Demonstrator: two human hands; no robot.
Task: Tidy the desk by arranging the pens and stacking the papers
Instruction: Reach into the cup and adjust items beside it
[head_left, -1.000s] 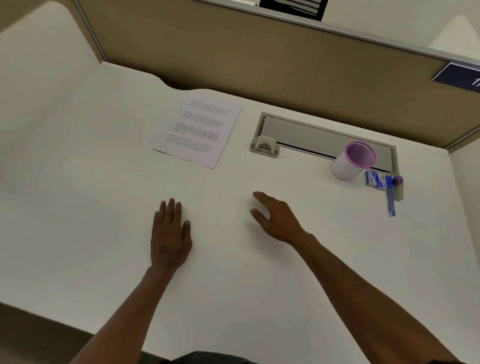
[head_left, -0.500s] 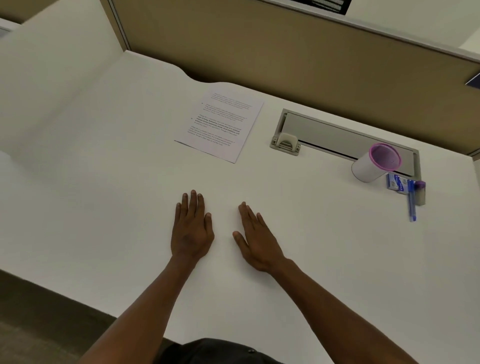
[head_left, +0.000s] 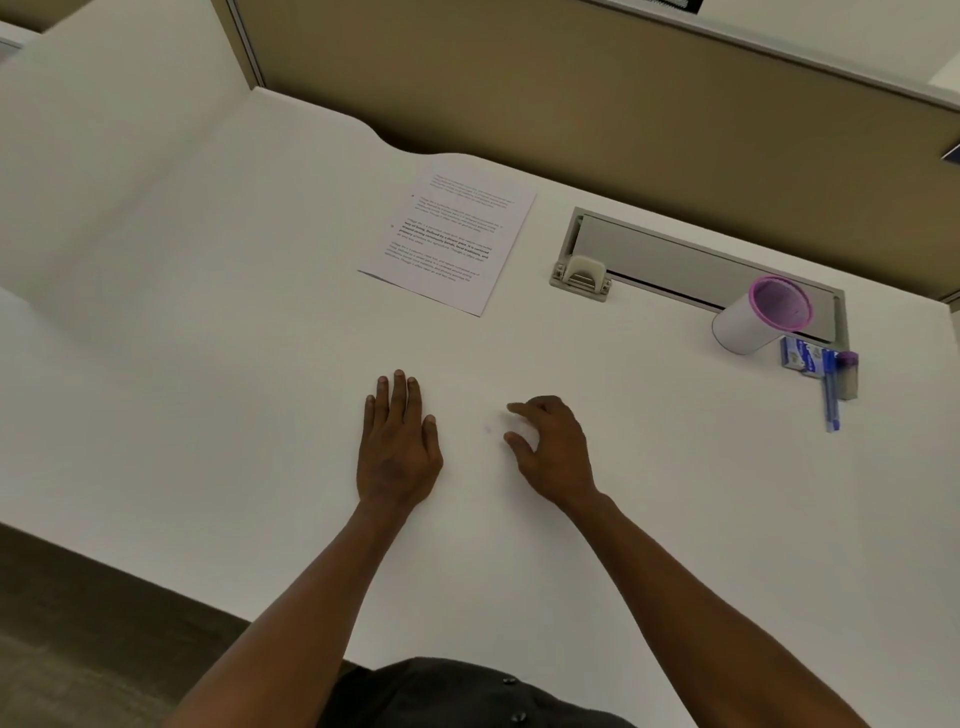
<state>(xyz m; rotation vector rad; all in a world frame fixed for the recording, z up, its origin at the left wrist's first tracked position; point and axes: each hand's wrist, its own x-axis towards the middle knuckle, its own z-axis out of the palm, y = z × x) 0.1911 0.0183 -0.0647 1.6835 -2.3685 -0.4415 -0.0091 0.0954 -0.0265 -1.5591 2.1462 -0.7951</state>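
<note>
The left hand (head_left: 397, 447) lies flat and empty on the white desk (head_left: 208, 364); the right hand (head_left: 553, 449) hovers loosely curled, holding nothing. The printed white paper sheet (head_left: 449, 241) lies squared ahead, and the blue plastic pen (head_left: 831, 392) rests far right beside the pink-rimmed white cup (head_left: 761, 317), probably grouped there deliberately.

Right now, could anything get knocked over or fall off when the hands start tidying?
Maybe. The cup with the pink rim stands partly on the grey cable tray, so a nudge might tip it. The blue pen lies near the desk's right side and could roll off. Both the left hand and right hand are empty.
</note>
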